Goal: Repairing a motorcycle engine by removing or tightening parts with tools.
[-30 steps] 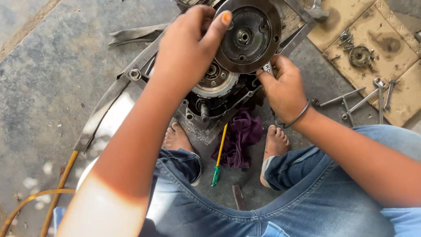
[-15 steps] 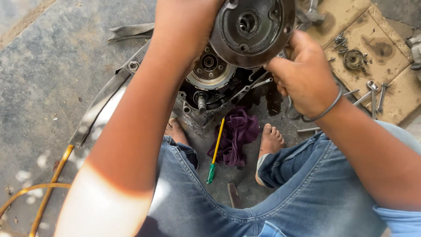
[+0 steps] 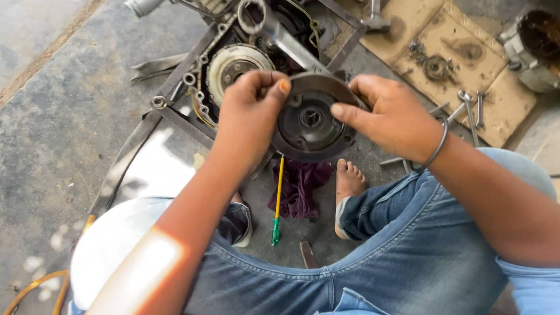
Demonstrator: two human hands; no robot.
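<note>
Round metal disc [image 3: 309,119] between both hands

Roadside-style repair workshop — bare concrete floor [image 3: 52,116], opened engine [image 3: 233,58] in a metal frame, spanners [image 3: 469,111] and a gear [image 3: 436,67] on cardboard [image 3: 496,99], screwdriver [image 3: 277,201], purple rag [image 3: 300,189] underfoot.

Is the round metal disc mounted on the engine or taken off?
Off: both hands, left hand and right hand, hold the disc above the engine.

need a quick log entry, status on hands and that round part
Left hand and right hand both grip the round metal disc, lifted clear above the engine. Nothing in the way.
</note>
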